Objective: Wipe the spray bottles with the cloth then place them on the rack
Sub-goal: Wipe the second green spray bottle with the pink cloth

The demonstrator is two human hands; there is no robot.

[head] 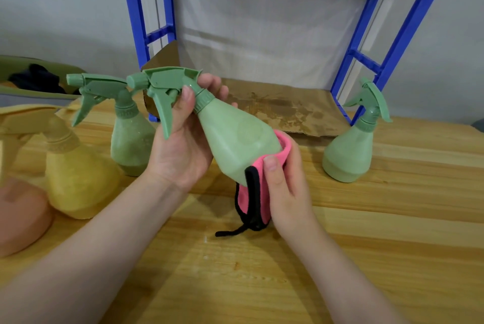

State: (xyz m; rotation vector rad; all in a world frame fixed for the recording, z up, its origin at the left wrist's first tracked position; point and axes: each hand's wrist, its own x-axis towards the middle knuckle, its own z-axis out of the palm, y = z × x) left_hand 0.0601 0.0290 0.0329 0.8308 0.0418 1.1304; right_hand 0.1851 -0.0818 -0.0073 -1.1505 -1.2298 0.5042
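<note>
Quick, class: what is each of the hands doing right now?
Left hand: grips the green bottle at its neck.
Right hand: holds the pink cloth against the bottle's base.

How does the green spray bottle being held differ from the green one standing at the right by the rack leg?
The held bottle is tilted in the air, gripped at its neck by the left hand, its base wrapped in the pink cloth. The right bottle stands upright on the table, untouched. Their nozzles point to opposite sides. Both share colour and shape.
</note>
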